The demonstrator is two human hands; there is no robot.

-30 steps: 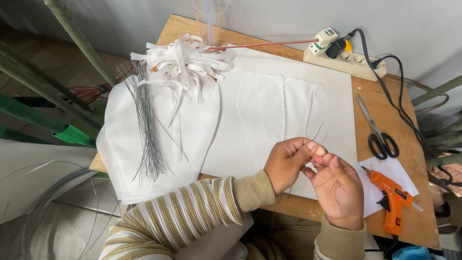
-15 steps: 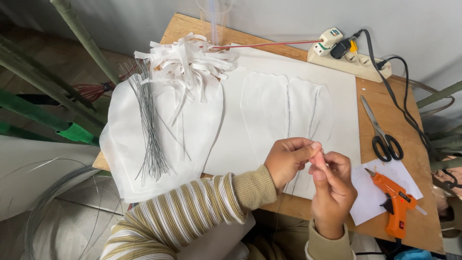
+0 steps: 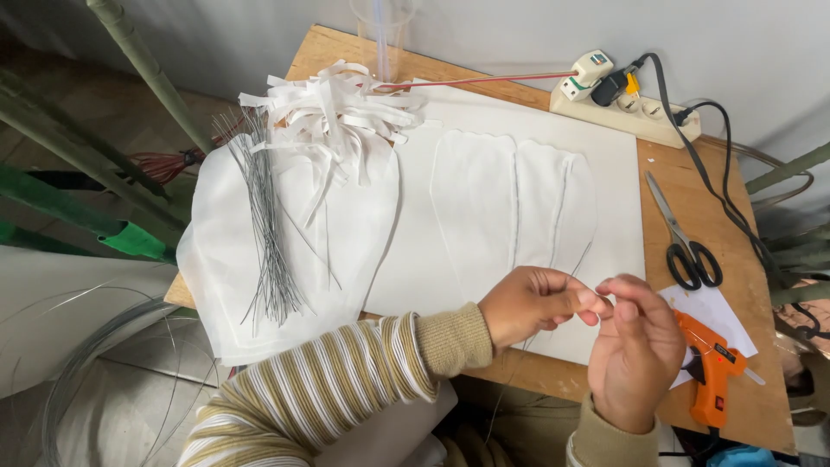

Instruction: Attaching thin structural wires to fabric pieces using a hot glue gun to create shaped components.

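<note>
Wooden worktop carried white fabric pieces. At its 5 o'clock edge, left hand and right hand met fingertip to fingertip, both pinched shut on a thin wire, probably to steady it.

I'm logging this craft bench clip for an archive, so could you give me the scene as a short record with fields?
Surface: wooden table with a white board on it
Left hand: left hand pinching a thin grey wire at the fingertips
Right hand: right hand meeting it on the same wire
Left of hands: bundle of thin grey wires on white fabric, white paper strips
Right of hands: orange glue gun, black-handled scissors
Back edge: white power strip
</note>
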